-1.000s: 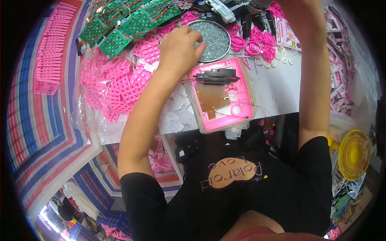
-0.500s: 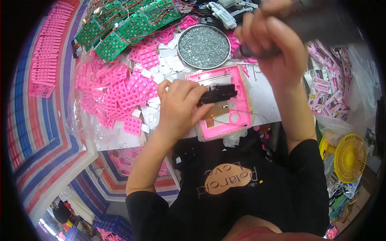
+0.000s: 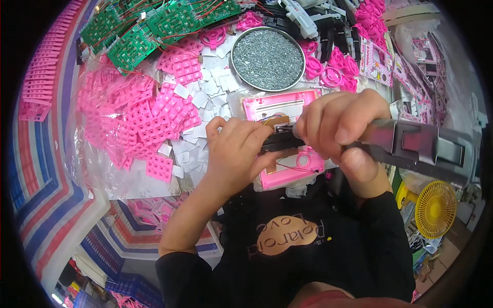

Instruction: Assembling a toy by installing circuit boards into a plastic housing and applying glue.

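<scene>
My left hand pinches a black plastic part between thumb and fingers, holding it over a pink plastic casing. A brown board and thin wires show in the casing around the part. My right hand is wrapped round a dark grey and black power screwdriver, held sideways with its body stretching off to the right. Its tip meets the right end of the black part; the exact contact is partly hidden by my fingers. Beyond the casing stands a round metal dish full of small silver screws.
Pink keypads and white squares cover the table's left side. Green circuit boards with red wires are piled at the far left. Pink rings and black parts lie far right. A yellow fan stands at right.
My right hand has come down and nearer with the screwdriver, bringing its tip to the black part. My left hand keeps its hold on the part. The view has shifted slightly.
</scene>
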`<move>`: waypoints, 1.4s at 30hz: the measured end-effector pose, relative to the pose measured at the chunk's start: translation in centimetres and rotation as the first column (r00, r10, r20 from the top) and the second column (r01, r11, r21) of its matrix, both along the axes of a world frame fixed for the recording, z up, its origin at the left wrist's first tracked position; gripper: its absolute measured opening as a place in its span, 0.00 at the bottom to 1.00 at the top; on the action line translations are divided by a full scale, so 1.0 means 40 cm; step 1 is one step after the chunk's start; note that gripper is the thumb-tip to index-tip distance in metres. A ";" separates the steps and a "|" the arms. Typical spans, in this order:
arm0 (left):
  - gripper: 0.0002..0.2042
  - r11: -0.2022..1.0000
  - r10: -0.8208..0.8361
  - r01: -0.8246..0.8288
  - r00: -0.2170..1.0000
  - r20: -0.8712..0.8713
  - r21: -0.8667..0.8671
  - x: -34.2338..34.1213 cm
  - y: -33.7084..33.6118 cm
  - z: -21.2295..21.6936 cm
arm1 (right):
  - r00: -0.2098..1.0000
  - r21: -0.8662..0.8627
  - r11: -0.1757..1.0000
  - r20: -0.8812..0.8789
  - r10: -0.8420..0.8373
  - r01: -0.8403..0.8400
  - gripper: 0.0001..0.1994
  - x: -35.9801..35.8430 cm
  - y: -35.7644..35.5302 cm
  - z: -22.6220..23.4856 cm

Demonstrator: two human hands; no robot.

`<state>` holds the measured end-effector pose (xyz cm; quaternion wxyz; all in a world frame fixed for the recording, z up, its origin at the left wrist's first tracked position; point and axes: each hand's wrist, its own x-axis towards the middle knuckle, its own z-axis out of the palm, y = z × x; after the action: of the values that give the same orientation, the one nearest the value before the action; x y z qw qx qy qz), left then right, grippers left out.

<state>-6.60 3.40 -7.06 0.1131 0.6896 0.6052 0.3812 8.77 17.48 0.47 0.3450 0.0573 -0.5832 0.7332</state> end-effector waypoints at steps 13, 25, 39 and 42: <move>0.25 0.999 0.016 -0.017 1.000 0.023 0.042 0.002 0.003 -0.021 | 1.000 0.166 0.986 -0.010 -0.024 0.025 0.11 0.004 -0.003 -0.014; 0.25 0.998 0.019 -0.022 0.999 0.047 0.054 0.007 0.005 -0.023 | 0.995 0.295 0.951 -0.017 -0.096 0.097 0.11 -0.003 -0.015 -0.015; 0.25 1.000 -0.016 0.015 0.999 0.032 0.023 0.001 0.000 -0.020 | 0.996 0.345 0.935 0.008 -0.088 0.080 0.09 -0.009 -0.038 -0.015; 0.25 0.999 -0.024 0.023 0.999 0.044 0.037 0.005 0.001 -0.023 | 0.993 0.340 0.935 0.030 -0.117 0.099 0.09 -0.011 -0.039 -0.011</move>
<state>-6.41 3.43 -8.00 0.1184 0.6900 0.5873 0.4063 8.33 15.92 0.04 0.3550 0.0652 -0.7112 0.6033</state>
